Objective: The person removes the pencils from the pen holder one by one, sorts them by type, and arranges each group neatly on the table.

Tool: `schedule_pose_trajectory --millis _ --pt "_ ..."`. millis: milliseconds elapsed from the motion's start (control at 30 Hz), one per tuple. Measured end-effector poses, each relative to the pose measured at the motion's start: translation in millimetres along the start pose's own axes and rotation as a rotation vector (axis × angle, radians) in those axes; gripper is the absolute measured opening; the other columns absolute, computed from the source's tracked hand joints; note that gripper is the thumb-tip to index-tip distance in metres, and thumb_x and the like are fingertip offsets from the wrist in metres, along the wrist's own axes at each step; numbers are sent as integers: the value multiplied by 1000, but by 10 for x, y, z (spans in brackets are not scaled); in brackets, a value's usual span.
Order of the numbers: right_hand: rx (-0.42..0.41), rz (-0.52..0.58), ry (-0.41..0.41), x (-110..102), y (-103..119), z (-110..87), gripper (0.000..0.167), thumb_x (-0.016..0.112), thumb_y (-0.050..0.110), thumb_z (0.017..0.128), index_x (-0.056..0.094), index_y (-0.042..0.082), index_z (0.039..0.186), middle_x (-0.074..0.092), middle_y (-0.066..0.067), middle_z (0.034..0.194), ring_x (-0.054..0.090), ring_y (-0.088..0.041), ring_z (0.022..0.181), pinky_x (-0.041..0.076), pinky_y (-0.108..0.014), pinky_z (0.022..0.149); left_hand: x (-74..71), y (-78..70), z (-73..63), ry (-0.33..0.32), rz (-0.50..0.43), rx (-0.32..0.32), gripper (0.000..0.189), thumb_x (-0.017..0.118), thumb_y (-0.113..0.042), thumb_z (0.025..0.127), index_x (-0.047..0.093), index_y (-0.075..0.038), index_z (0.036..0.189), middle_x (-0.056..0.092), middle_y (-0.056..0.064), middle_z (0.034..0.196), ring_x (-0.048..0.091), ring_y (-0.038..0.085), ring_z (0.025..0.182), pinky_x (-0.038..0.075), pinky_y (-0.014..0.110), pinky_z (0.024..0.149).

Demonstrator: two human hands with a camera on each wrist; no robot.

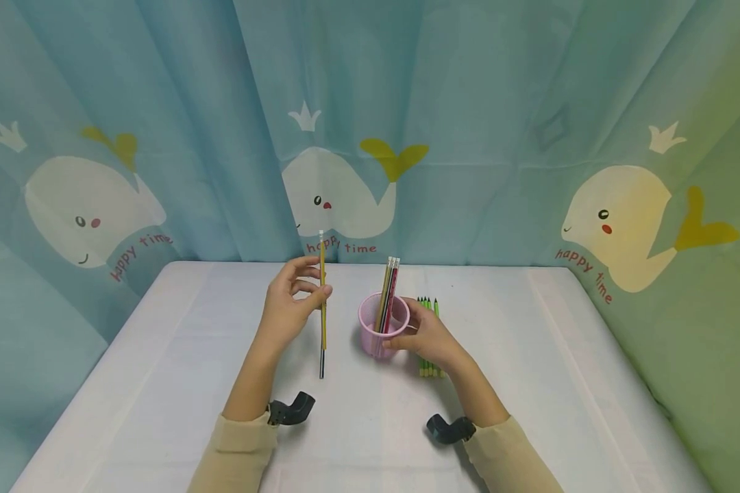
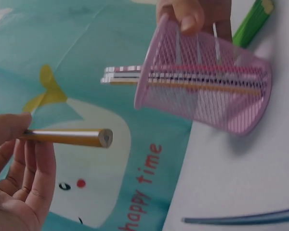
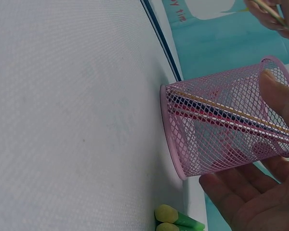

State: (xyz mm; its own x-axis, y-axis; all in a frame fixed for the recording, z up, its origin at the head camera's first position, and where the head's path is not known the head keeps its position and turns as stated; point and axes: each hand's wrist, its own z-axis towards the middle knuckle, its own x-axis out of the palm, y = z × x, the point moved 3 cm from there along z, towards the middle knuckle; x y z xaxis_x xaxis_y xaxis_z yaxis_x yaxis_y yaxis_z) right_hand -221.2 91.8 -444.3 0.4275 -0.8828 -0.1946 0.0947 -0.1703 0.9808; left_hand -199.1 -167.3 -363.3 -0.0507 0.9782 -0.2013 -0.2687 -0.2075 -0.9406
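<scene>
On the white worktop [image 1: 160, 383], head view: left hand [image 1: 292, 301] pinches a yellow pencil [image 1: 323, 294] upright between thumb and fingertips, at 9 o'clock from the pink mesh cup [image 1: 382, 329]. Right hand [image 1: 428, 339] grips the cup at its 3 o'clock side, thumb on the rim. Three pencils [image 1: 388, 287] stand in the cup. Green pencils [image 1: 428, 305] lie flat on the worktop, partly under the right hand.

Left wrist view: pencil [image 2: 70, 137] pinched by thumb and fingers [image 2: 36, 173]; cup [image 2: 207, 86] at 2 o'clock, a thumb on its rim.

Right wrist view: thumb [image 3: 282, 96] presses the cup [image 3: 216, 125] wall, fingers loosely curved just beside it. Green pencil ends [image 3: 176, 219] at 6 o'clock.
</scene>
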Motion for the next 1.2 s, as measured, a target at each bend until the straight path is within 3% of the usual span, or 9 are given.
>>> schedule_pose_trajectory --millis 233,500,767,1200 --pt "2 3 1 1 1 4 79 86 0 72 50 8 141 57 -12 138 54 -31 129 47 -46 109 -128 157 49 -35 77 -101 51 73 -9 91 54 -13 138 59 14 118 67 20 88 62 28 70" --pt "-3 12 7 1 0 3 78 86 0 72 50 7 141 57 -12 137 55 -31 129 47 -46 108 -169 286 71 -23 123 -162 50 72 -7 91 54 -9 138 60 18 119 67 29 92 62 29 69" --pt "0 7 4 -1 5 1 79 86 1 72 49 7 142 56 -12 138 54 -32 130 46 -46 109 -170 424 69 6 163 -247 51 72 -8 91 53 -8 139 60 17 120 67 23 90 63 30 69" --pt "-7 13 7 -1 -2 7 79 85 0 72 49 6 141 56 -13 139 54 -32 130 46 -46 109 -173 671 91 42 207 -308 51 73 -7 89 55 -4 137 62 19 119 69 19 84 62 29 67"
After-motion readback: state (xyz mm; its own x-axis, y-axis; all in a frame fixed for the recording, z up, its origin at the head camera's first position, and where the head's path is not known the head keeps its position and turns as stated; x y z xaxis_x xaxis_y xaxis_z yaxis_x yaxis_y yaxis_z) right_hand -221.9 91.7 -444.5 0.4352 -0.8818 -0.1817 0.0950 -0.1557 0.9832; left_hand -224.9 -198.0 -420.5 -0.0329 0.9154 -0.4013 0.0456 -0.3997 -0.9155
